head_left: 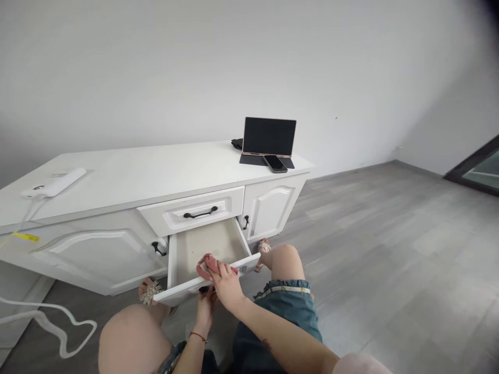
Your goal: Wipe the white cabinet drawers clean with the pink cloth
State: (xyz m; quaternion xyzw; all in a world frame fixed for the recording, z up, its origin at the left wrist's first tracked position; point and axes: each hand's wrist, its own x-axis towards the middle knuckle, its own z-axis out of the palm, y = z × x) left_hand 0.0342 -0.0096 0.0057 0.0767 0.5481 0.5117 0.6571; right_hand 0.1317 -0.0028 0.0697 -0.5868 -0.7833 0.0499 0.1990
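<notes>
A white drawer (187, 249) is pulled out from the low cabinet between my knees, and its bare inside shows. My right hand (226, 286) is closed on a pink cloth (206, 266), pressing it over the top edge of the drawer front. Part of the cloth hangs on the inner side of that edge. Lower down, my left hand (205, 309) is at the dark handle (203, 289) on the drawer front. Its fingers look curled round the handle, though the drawer front and my right hand partly hide them.
On the white cabinet (140, 166) stand a tablet (268, 136) on its dark cover, a phone (275, 164) and a white power strip (58, 183). A closed upper drawer (195, 210) sits above the pulled-out one. White cable (62, 332) loops at the lower left.
</notes>
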